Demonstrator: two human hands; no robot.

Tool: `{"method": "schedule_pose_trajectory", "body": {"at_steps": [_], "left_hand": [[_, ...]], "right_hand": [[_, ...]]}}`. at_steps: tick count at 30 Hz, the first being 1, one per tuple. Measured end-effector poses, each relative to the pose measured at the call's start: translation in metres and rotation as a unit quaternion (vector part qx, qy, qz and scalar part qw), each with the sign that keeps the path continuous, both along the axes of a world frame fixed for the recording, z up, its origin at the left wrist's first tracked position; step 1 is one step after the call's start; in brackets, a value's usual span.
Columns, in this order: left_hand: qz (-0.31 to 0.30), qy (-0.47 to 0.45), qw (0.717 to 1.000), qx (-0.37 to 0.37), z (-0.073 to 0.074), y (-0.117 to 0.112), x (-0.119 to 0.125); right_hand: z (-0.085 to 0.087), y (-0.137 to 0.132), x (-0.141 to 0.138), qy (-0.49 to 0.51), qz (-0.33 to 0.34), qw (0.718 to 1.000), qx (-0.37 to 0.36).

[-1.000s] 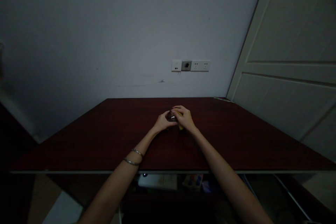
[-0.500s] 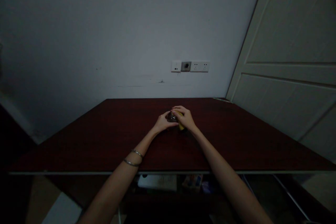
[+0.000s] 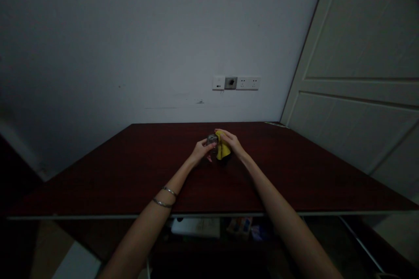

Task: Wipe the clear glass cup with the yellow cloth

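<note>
Dim grey wall [image 3: 163,48] backs a dark red bench [image 3: 111,170]. Over its middle, the left hand [image 3: 200,150] has its fingers wrapped round a clear glass [image 3: 212,138]; whether this touches the bench, I cannot tell. Right beside it, the right hand [image 3: 231,140] pinches a yellow cloth [image 3: 223,151]. The glass could slip if the cloth dragged at it or the left grip loosened. Both forearms reach forward, converging, wrists fairly straight.

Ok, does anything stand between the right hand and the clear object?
Yes: the yellow cloth, held in the right hand, lies between it and the clear object in the left hand. Nothing else visible stands between them.
</note>
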State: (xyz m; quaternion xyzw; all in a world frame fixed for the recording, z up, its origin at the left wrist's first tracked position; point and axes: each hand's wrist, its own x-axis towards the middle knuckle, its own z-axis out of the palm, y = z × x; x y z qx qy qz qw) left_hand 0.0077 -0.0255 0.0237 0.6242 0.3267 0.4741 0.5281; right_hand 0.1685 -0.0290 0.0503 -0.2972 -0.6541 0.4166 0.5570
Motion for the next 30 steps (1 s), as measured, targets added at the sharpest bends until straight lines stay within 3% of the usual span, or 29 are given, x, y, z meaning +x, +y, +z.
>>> {"method": "schedule_pose_trajectory", "body": {"at_steps": [3, 6, 13, 18, 24, 27, 30], "left_hand": [[-0.009, -0.015, 0.999, -0.027, -0.001, 0.002, -0.001], [-0.018, -0.021, 0.998, -0.048, -0.002, 0.003, -0.002], [-0.040, -0.026, 0.997, -0.054, -0.005, 0.006, -0.002], [-0.067, -0.007, 0.998, -0.018, -0.007, 0.008, -0.007], [-0.108, 0.067, 0.992, 0.005, -0.008, 0.012, -0.012], [-0.085, 0.101, 0.991, 0.012, -0.009, 0.013, -0.010], [-0.024, 0.108, 0.993, 0.032, -0.011, 0.015, -0.008]], "right_hand": [[-0.002, -0.005, -0.001, -0.059, 0.017, 0.998, 0.017], [-0.007, -0.005, -0.004, -0.093, -0.017, 0.994, 0.046], [-0.014, -0.001, -0.009, -0.096, -0.061, 0.991, 0.064], [-0.008, -0.003, -0.009, -0.047, -0.056, 0.997, 0.006], [-0.005, -0.001, -0.012, 0.040, -0.110, 0.988, -0.103], [-0.009, 0.003, -0.013, 0.103, -0.107, 0.978, -0.144], [-0.012, 0.005, -0.012, 0.131, -0.088, 0.973, -0.169]]}}
